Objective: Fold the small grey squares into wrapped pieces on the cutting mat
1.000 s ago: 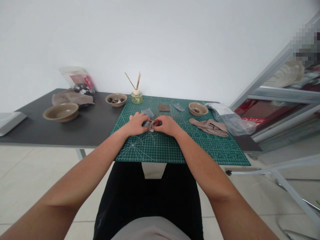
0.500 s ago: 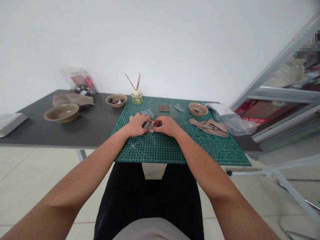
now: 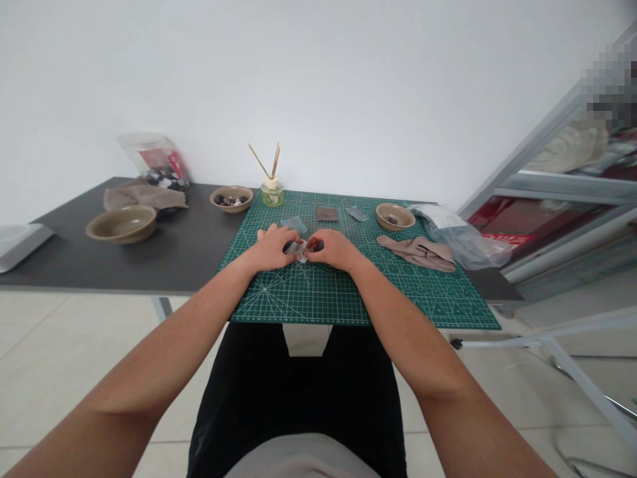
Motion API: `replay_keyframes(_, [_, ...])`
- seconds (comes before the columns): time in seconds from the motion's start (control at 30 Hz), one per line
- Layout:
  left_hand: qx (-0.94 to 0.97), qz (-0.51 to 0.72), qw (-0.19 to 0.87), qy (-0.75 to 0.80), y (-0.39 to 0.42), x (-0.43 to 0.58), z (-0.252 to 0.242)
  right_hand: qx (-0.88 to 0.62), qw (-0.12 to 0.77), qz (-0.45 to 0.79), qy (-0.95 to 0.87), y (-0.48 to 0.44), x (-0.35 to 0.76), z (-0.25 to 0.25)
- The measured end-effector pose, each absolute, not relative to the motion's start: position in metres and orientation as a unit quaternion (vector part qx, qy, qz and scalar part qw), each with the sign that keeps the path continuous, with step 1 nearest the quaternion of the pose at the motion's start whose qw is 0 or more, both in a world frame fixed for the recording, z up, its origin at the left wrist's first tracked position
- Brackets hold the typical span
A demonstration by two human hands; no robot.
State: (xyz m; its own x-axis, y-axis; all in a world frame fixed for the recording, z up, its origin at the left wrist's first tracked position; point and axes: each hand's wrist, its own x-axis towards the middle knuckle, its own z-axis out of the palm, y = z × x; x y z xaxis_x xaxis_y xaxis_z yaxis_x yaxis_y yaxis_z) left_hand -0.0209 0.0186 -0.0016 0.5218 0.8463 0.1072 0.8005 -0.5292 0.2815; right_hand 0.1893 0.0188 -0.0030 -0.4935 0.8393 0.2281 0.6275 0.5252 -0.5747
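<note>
Between my hands, low over the green cutting mat [image 3: 318,299], is a small pale grey-white piece [image 3: 298,249]. My left hand [image 3: 273,249] is closed on its left side, thumb and fingers round it. My right hand [image 3: 331,250] is pinched at the piece's right edge; whatever its fingertips hold is too small to make out. Just beyond my hands lie a blue-grey square [image 3: 294,224], a brown square [image 3: 327,214] and a narrow grey piece [image 3: 356,213]. A small bowl [image 3: 395,217] with a few dark bits sits on the mat's right side, behind a crumpled brown cloth [image 3: 418,252].
A reed diffuser [image 3: 272,192] stands at the mat's back left. Further left are a bowl of stones [image 3: 231,199], a larger bowl [image 3: 122,226], a brown cloth [image 3: 144,196], a bag of stones [image 3: 154,159] and a white device [image 3: 22,244]. A plastic bag [image 3: 462,242] lies right.
Both hands stay in nearly the same place. My right hand has shifted very slightly, and a little more of the pale piece shows between the fingers.
</note>
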Motion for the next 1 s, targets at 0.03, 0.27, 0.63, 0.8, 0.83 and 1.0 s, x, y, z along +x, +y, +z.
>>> replay_keyframes(0.03, [0.867, 0.112, 0.097, 0.475, 0.018, -0.021, -0.001, -0.45, 0.245, 0.206, -0.834, 0.019, 0.19, -0.003])
replay_keyframes(0.27, [0.862, 0.098, 0.099, 0.487, 0.017, -0.02, 0.001, -0.458, 0.244, 0.171, -0.838, 0.022, 0.181, -0.005])
replay_keyframes(0.63, [0.861, 0.093, 0.099, 0.489, 0.015, -0.019, 0.003, -0.468, 0.245, 0.191, -0.828, 0.02, 0.188, -0.004])
replay_keyframes(0.8, [0.86, 0.094, 0.098, 0.492, 0.017, -0.019, 0.001, -0.46, 0.245, 0.177, -0.835, 0.02, 0.18, -0.005])
replay_keyframes(0.83, [0.861, 0.095, 0.095, 0.491, 0.017, -0.019, 0.001, -0.451, 0.244, 0.186, -0.838, 0.02, 0.18, -0.005])
replay_keyframes(1.0, [0.865, 0.099, 0.094, 0.483, 0.016, -0.02, 0.001, -0.438, 0.233, 0.224, -0.839, 0.02, 0.189, -0.003])
